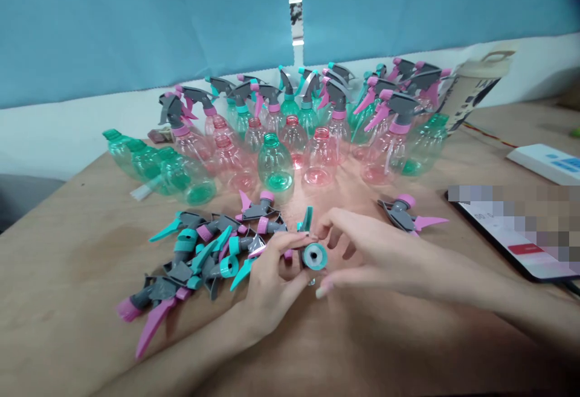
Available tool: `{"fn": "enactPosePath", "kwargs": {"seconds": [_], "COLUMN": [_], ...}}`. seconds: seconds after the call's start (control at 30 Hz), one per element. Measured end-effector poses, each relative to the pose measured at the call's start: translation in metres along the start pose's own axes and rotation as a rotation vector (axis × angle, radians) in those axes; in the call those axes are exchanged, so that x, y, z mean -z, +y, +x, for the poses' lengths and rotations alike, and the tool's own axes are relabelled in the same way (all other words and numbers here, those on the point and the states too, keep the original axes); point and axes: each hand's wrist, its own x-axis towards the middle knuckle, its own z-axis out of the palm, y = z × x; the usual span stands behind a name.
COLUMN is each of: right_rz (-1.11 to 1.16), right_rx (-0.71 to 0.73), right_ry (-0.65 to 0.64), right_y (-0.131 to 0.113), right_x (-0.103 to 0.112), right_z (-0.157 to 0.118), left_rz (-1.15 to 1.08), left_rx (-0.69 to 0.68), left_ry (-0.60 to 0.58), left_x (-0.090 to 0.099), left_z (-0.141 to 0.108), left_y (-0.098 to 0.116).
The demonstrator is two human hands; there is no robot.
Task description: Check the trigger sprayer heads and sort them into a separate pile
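Observation:
My left hand (274, 282) is closed around a trigger spray head with a teal collar (315, 257). The collar's open end faces me, and a teal trigger (307, 220) stands up behind it. Much of the grey body is hidden by my fingers. Close on the right is my right hand (357, 258), its thumb and curled fingers apart, with nothing visible between them. Left of my hands lies a pile of loose grey spray heads (181, 270) with pink or teal parts. A single pink-and-grey spray head (402, 213) lies beyond my right hand.
Behind my hands stand open bottles, such as a green bottle (275, 164) and a pink bottle (319, 158), with several bottles fitted with spray heads (396, 134) further back. A phone (521, 240), a white box (548, 161) and a lidded cup (475, 92) are on the right.

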Motion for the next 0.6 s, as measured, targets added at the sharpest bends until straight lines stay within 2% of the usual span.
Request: {"fn": "enactPosePath", "kwargs": {"seconds": [0.1, 0.23, 0.33, 0.43, 0.5, 0.57, 0.6], "right_rz": [-0.192, -0.14, -0.011, -0.02, -0.302, -0.632, -0.747], "right_rx": [0.024, 0.032, -0.005, -0.073, -0.101, -0.061, -0.039], "right_ry": [0.107, 0.195, 0.208, 0.229, 0.36, 0.488, 0.47], "right_y": [-0.01, -0.014, -0.009, 0.006, 0.023, 0.043, 0.053], "right_x": [-0.018, -0.038, -0.034, -0.015, 0.002, 0.017, 0.022], "right_z": [-0.007, -0.013, -0.019, -0.027, -0.034, -0.04, -0.042], "left_rz": [0.014, 0.03, 0.07, 0.117, 0.205, 0.35, 0.435], "left_rx": [-0.106, -0.323, -0.356, -0.353, -0.302, -0.192, -0.122], "left_ry": [0.042, 0.026, -0.019, -0.054, -0.05, -0.052, -0.082], "left_x": [0.002, 0.005, 0.008, 0.015, 0.025, 0.04, 0.049], "left_z": [-0.002, -0.004, -0.002, 0.002, 0.008, 0.016, 0.021], "left_y": [0.0, 0.0, 0.004, 0.007, 0.007, 0.004, 0.002]}}
